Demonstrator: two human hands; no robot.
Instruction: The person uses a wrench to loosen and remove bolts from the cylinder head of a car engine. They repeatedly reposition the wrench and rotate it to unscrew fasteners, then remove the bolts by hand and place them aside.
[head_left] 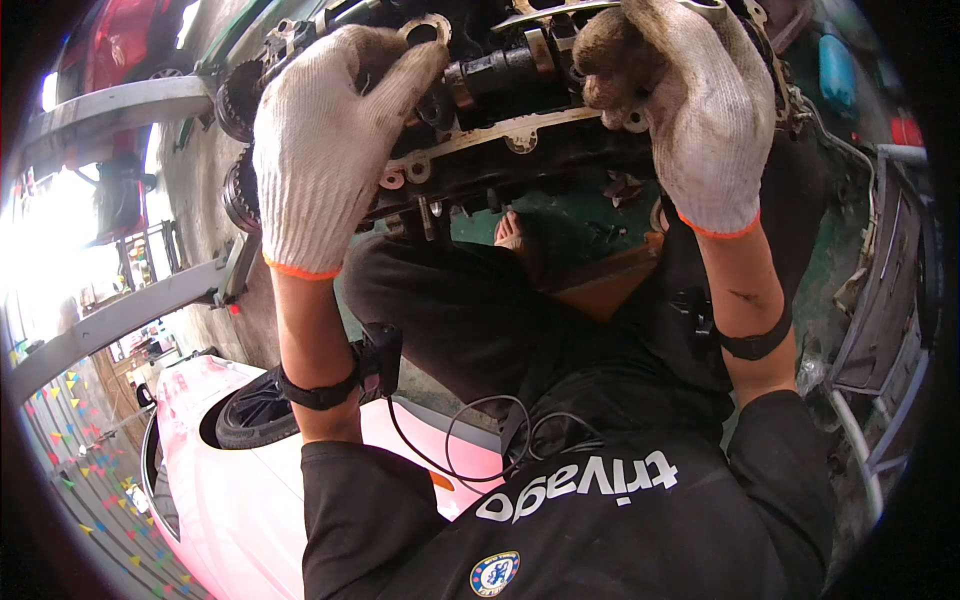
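Note:
My left hand (325,145), in a white knit glove with an orange cuff, is at the left part of an engine's cylinder head (520,135). Its thumb reaches right, beside a metal ring-shaped part (427,30), and its other fingers curl out of sight. My right hand (705,120), gloved alike with blackened fingertips, is curled closed over the right part of the head. Whatever either hand grips is hidden. Between them lies a dark camshaft (500,78) with shiny bands. Two toothed black sprockets (240,190) stick out at the left end, beside my left glove.
My knees are bent below the engine, with a bare foot (510,230) on the green floor. A pink car (240,490) stands at lower left, grey metal beams (110,110) at left. A blue bottle (836,70) and a metal frame (880,300) are at right.

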